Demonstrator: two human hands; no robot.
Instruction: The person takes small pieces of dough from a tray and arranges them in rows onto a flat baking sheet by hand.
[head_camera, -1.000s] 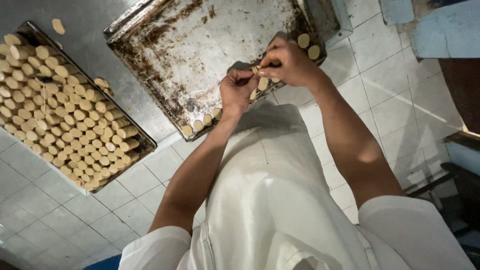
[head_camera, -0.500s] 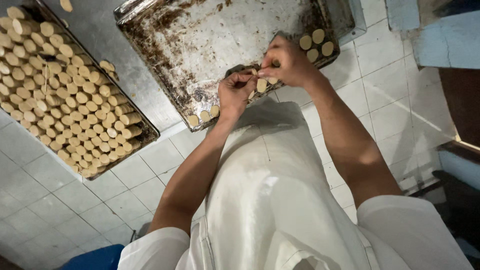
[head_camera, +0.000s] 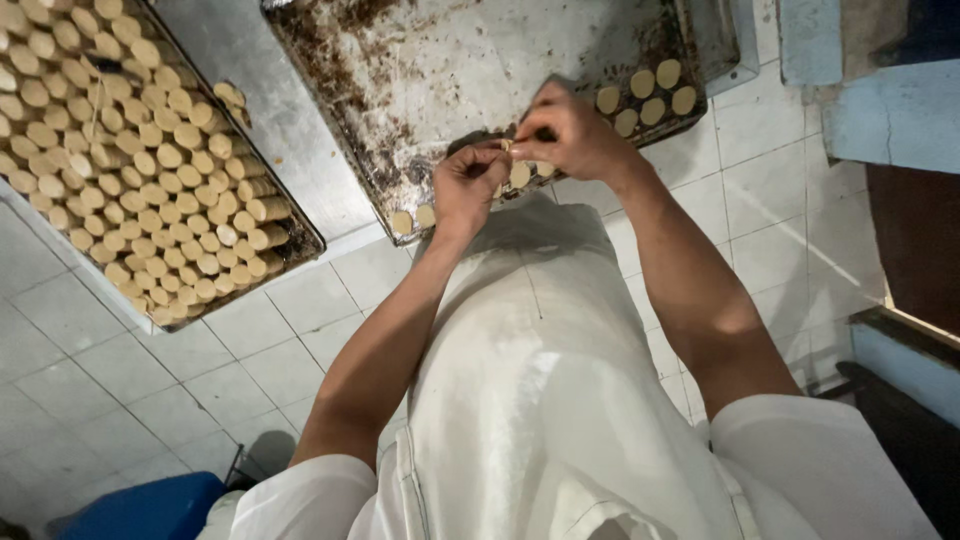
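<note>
With the left hand (head_camera: 468, 185) and right hand (head_camera: 565, 130) both pinching one small dough round (head_camera: 519, 172) over the stained baking tray (head_camera: 440, 70), a light, even squeeze looks best, so the piece keeps its shape like its neighbours (head_camera: 645, 92).

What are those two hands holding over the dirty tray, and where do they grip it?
Left hand and right hand pinch something small and pale between their fingertips over the baking tray; probably a round biscuit, but fingers hide it.
</note>
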